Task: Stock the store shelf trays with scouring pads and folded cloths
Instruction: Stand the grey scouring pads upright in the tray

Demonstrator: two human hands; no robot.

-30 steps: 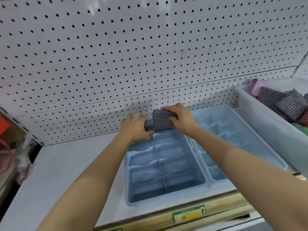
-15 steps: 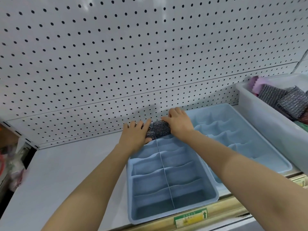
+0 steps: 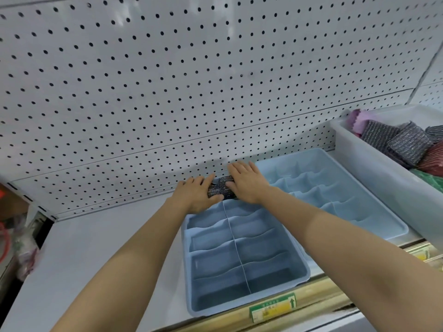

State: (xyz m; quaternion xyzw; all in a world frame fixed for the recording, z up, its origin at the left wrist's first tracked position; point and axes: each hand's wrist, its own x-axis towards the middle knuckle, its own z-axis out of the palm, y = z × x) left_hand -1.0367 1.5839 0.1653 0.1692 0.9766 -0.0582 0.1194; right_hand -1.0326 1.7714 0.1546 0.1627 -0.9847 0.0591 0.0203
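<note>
Where hands (image 3: 223, 190) meet, scouring pad (image 3: 221, 189).

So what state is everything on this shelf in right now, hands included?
Left hand: flat on the scouring pads, pressing them down.
Right hand: flat on the same pads.
Scouring pads: in the back row of the near tray, mostly covered by the hands.
Near tray: all other compartments empty.
Far tray: empty.
Supply bin: holding loose pads and cloths.
</note>
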